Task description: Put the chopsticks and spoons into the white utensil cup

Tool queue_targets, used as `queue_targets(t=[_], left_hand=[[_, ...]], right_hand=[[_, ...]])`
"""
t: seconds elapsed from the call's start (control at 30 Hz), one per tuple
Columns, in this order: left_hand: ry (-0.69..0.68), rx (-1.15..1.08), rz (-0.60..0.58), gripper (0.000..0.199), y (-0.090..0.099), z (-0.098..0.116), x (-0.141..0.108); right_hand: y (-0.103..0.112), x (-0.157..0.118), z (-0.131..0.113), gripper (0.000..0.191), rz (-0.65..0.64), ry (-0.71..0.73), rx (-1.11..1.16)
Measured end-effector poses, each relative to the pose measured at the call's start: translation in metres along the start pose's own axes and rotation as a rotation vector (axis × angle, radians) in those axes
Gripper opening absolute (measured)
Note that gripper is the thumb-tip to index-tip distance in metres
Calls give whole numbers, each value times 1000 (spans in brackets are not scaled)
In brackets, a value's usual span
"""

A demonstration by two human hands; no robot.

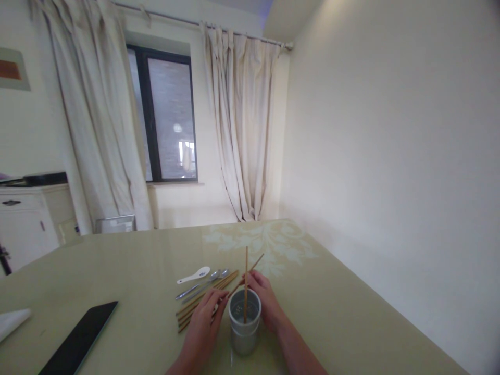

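Note:
A grey cylindrical holder (245, 328) stands upright near the table's front, with one chopstick (246, 271) standing inside it. Behind and left of its rim, a second chopstick (255, 262) slants up to the right between my hands. My right hand (264, 297) has its fingers closed round this slanted stick, beside the holder. The closed fingers of my left hand (209, 312) are at its lower end, over the pile. Several wooden chopsticks (195, 303) lie on the table, partly under my left hand. Just behind them are two metal spoons (213, 277) and a white spoon (194, 275).
The pale green table (148, 271) has a leaf pattern at the back. A black flat object (80, 338) lies at the left, with a white item (13, 320) beyond it. A wall (371, 156) runs along the right side.

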State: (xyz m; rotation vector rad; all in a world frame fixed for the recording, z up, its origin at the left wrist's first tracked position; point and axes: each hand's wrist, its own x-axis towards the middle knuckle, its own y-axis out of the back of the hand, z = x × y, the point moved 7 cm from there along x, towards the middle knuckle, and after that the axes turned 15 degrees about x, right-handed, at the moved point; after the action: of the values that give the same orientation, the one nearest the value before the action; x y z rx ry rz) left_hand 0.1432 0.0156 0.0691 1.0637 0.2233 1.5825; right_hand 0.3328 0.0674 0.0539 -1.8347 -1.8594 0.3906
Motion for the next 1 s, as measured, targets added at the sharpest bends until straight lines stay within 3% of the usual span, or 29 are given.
queue_targets(t=[0.17, 0.33, 0.43, 0.57, 0.77, 1.0], left_hand=[[27, 281, 78, 35, 14, -27, 4], [68, 508, -36, 30, 11, -46, 3], [75, 540, -80, 27, 7, -48, 1], [77, 530, -104, 25, 6, -48, 0], [85, 524, -125, 25, 8, -51, 1], [87, 508, -152, 27, 4, -52, 0]], right_hand=[[46, 12, -21, 64, 328, 147, 205], [75, 8, -56, 54, 424, 310, 300], [70, 5, -69, 52, 369, 331, 344], [48, -2, -79, 52, 253, 308, 388], [21, -11, -85, 51, 159, 282, 391], [7, -13, -80, 42, 71, 241, 313]])
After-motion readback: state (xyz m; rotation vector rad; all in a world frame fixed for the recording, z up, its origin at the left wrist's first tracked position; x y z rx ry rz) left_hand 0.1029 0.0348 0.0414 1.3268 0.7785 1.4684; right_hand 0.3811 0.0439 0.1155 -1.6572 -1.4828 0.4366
